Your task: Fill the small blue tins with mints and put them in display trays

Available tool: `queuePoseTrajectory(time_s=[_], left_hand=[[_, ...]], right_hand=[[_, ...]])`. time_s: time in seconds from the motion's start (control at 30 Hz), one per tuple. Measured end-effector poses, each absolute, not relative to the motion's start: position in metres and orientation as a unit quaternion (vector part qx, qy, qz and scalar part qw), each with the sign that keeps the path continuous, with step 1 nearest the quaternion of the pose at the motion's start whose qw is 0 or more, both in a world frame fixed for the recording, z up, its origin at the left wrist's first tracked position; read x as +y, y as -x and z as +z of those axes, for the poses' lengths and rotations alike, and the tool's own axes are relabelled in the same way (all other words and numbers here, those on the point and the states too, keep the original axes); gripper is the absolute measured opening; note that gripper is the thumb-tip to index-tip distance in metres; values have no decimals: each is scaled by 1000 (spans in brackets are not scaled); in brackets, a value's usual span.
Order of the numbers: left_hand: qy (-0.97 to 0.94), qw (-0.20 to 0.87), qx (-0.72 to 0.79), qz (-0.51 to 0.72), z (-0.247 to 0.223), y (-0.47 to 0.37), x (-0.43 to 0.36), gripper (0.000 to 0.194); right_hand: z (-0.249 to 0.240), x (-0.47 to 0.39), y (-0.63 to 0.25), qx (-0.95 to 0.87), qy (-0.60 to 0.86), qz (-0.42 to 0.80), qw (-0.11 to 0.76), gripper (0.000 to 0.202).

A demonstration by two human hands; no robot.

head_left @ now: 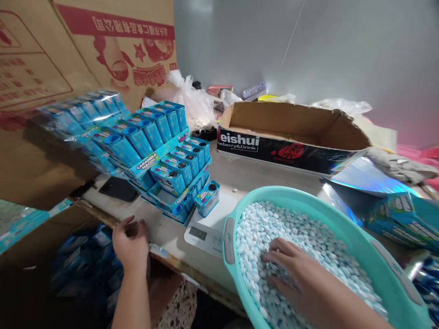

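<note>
Over the table's front edge, my left hand (132,242) is half curled, its thumb and fingers apart and nothing seen in it. My right hand (291,269) reaches into small pale blue and white candies (308,235), fingers spread, some tips sunk among them. They fill a turquoise basin (291,194). A small blue candy box (207,198) with a round dark hole on top stands on a white digital scale (202,235), left of the basin. Beside it are stacked display trays (174,201) of similar boxes, those in the upper tray (154,157) tilted.
A black open carton (291,153) stands behind the basin. Below the table at left, a large box holds blue packs (85,260). A dark phone-like slab (118,188) lies near the stack. Plastic bags (195,100) sit at the back; blue packaging (398,217) lies at right.
</note>
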State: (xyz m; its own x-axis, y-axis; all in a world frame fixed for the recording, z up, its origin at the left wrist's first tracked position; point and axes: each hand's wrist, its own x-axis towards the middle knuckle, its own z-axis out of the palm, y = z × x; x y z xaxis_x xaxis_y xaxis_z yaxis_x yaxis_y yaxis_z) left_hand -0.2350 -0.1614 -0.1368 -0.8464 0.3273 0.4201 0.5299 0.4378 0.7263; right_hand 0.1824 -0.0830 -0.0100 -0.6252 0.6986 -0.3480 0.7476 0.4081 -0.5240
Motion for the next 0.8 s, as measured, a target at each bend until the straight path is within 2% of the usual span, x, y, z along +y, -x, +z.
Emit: queuePoseTrajectory(time_s=[0.2, 0.47, 0.6, 0.7, 0.8], left_hand=[[265, 117, -842, -455, -137, 237, -162, 39], [264, 114, -844, -454, -135, 234, -164, 37], [326, 152, -859, -365, -121, 234, -160, 35], [326, 183, -877, -301, -111, 250, -150, 41], [196, 179, -902, -341, -109, 275, -141, 57]], right_hand=[[-8, -79, -181, 844, -412, -340, 48, 18], [-5, -81, -181, 842, -425, -328, 40, 27], [0, -80, -183, 837, -450, -310, 12, 28], [6, -79, -181, 838, -460, -293, 8, 27], [13, -73, -177, 853, -453, -258, -3, 27]])
